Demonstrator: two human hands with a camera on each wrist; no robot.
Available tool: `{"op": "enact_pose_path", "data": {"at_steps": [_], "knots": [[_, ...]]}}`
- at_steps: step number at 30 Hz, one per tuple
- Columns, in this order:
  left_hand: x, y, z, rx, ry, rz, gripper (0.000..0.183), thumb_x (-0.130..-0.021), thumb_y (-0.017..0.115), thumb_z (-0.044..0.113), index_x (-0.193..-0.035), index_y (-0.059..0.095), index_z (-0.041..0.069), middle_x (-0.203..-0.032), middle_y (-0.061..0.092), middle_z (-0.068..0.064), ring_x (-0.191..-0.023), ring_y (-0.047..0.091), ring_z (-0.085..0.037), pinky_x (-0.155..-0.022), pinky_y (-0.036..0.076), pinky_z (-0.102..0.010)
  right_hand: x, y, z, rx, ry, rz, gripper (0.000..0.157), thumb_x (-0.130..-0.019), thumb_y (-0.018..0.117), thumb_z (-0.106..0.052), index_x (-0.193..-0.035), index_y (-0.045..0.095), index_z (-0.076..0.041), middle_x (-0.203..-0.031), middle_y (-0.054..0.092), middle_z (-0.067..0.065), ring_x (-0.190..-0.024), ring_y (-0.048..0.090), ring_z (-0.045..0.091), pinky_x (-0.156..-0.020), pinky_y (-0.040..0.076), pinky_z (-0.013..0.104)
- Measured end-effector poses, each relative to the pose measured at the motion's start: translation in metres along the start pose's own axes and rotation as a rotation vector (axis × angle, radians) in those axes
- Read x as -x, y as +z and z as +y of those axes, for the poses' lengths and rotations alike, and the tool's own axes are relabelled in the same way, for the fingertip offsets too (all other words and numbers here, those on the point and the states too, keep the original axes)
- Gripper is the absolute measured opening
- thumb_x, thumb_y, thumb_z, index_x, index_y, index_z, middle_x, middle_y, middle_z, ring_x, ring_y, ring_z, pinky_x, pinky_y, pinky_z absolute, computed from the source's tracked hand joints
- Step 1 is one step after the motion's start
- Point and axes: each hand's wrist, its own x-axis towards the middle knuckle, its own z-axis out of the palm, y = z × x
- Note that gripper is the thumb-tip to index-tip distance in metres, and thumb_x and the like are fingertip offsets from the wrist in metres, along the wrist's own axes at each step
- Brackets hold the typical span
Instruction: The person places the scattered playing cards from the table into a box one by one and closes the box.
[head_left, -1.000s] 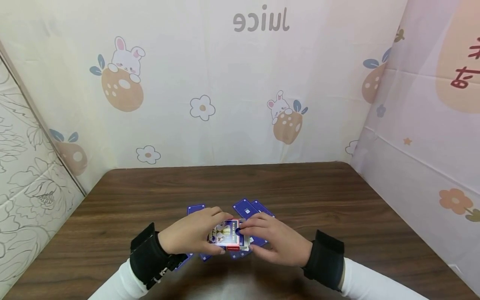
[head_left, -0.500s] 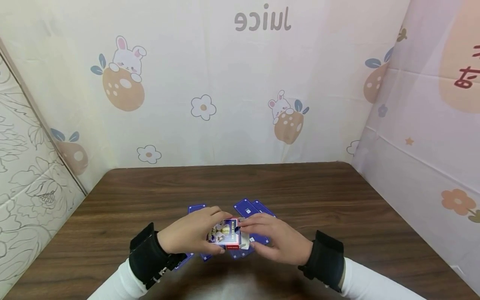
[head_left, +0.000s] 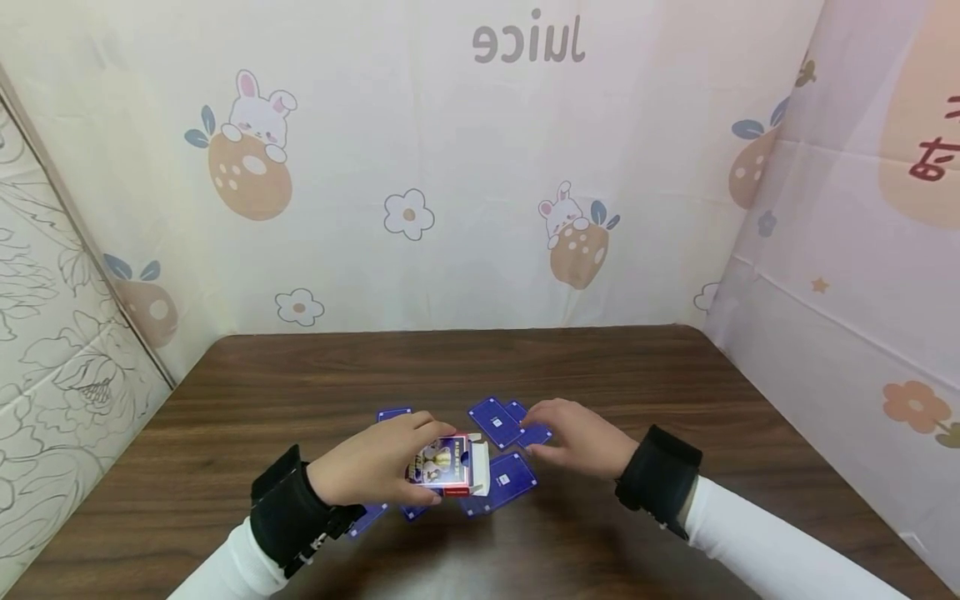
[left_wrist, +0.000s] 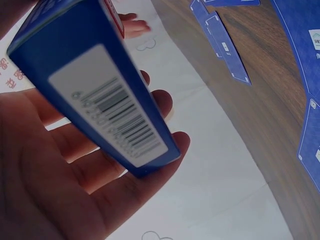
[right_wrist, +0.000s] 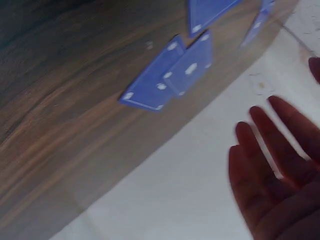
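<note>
My left hand (head_left: 382, 458) grips a small blue and red card box (head_left: 442, 465) by its edges, thumb on the near side and fingers on the far side. A white flap (head_left: 481, 468) stands out at the box's right end. The left wrist view shows the box's blue side (left_wrist: 95, 90) with a barcode, lying across the curled fingers. My right hand (head_left: 579, 438) hovers right of the box, close by two overlapping blue cards (head_left: 497, 422). In the right wrist view this hand (right_wrist: 280, 185) has its fingers extended and holds nothing.
Another blue card (head_left: 512, 482) lies partly under the box in the head view. More cards (head_left: 367, 518) show beneath the left hand, and one (head_left: 393, 413) beyond it. The brown wooden table (head_left: 315, 367) meets a printed cloth backdrop (head_left: 480, 275) at its far edge.
My right hand has let go of the box's right end and moved right and slightly away from me. The white flap is now uncovered. My left hand, with the box, has shifted slightly left.
</note>
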Motion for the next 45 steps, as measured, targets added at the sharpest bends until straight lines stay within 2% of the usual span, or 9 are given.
{"op": "enact_pose_path", "data": {"at_steps": [6,10,13,20,27,30,37,45], "knots": [[-0.001,0.0,-0.001,-0.002,0.007,0.001,0.067,-0.075,0.076,0.043,-0.131,0.052,0.014,-0.112,0.055,0.003,-0.09,0.049,-0.007,-0.077,0.047,-0.023,-0.024,0.015,0.008,-0.028,0.215,-0.013,0.034,-0.083,0.072,-0.024,-0.105,0.066,0.001,-0.094,0.065,0.012,-0.083,0.06,0.02,-0.074,0.052,0.036],[-0.003,-0.002,0.001,-0.01,0.015,0.009,0.066,-0.075,0.076,0.041,-0.131,0.052,0.014,-0.111,0.055,0.002,-0.088,0.05,-0.007,-0.076,0.046,-0.024,-0.042,0.025,0.001,0.029,0.349,-0.074,0.051,-0.079,0.074,-0.036,-0.11,0.063,0.003,-0.095,0.065,0.013,-0.081,0.059,0.018,-0.077,0.052,0.038],[-0.005,-0.002,0.002,-0.014,0.026,0.013,0.066,-0.075,0.076,0.04,-0.13,0.052,0.014,-0.109,0.055,0.003,-0.087,0.05,-0.007,-0.076,0.046,-0.024,-0.05,0.032,-0.003,0.087,0.411,-0.116,0.061,-0.077,0.074,-0.045,-0.113,0.062,0.003,-0.097,0.065,0.012,-0.082,0.06,0.019,-0.079,0.052,0.04],[-0.005,-0.001,0.002,-0.01,0.029,0.012,0.066,-0.076,0.077,0.04,-0.131,0.052,0.013,-0.11,0.056,0.002,-0.087,0.05,-0.007,-0.077,0.047,-0.024,-0.058,0.051,-0.004,0.244,0.396,-0.13,0.066,-0.075,0.072,-0.052,-0.108,0.063,0.005,-0.094,0.062,0.014,-0.079,0.059,0.021,-0.073,0.053,0.039],[-0.005,-0.001,0.001,-0.023,0.025,0.004,0.067,-0.076,0.075,0.043,-0.131,0.052,0.014,-0.111,0.056,0.003,-0.089,0.05,-0.006,-0.078,0.047,-0.024,-0.06,0.061,0.002,0.275,0.394,-0.107,0.059,-0.078,0.072,-0.047,-0.105,0.065,0.005,-0.096,0.061,0.017,-0.08,0.059,0.023,-0.075,0.053,0.041],[-0.005,-0.001,0.0,-0.021,0.021,0.008,0.067,-0.075,0.076,0.043,-0.131,0.052,0.014,-0.111,0.056,0.002,-0.089,0.051,-0.007,-0.078,0.047,-0.025,-0.061,0.059,0.007,0.252,0.382,-0.102,0.055,-0.077,0.074,-0.044,-0.102,0.065,0.004,-0.09,0.061,0.014,-0.076,0.056,0.02,-0.074,0.051,0.039],[-0.003,-0.003,0.0,-0.021,0.015,0.009,0.067,-0.076,0.076,0.042,-0.131,0.052,0.013,-0.112,0.056,0.001,-0.089,0.05,-0.007,-0.078,0.047,-0.025,-0.066,0.047,0.013,0.041,0.455,-0.114,0.047,-0.069,0.082,-0.033,-0.093,0.061,0.002,-0.083,0.055,0.007,-0.075,0.05,0.019,-0.073,0.047,0.035],[-0.003,-0.004,0.0,-0.009,0.0,-0.005,0.067,-0.076,0.075,0.043,-0.131,0.051,0.013,-0.112,0.055,0.001,-0.089,0.05,-0.007,-0.078,0.047,-0.025,-0.066,0.04,0.013,-0.024,0.495,-0.128,0.047,-0.065,0.085,-0.03,-0.087,0.055,-0.001,-0.084,0.05,0.007,-0.078,0.049,0.019,-0.07,0.044,0.031]]}}
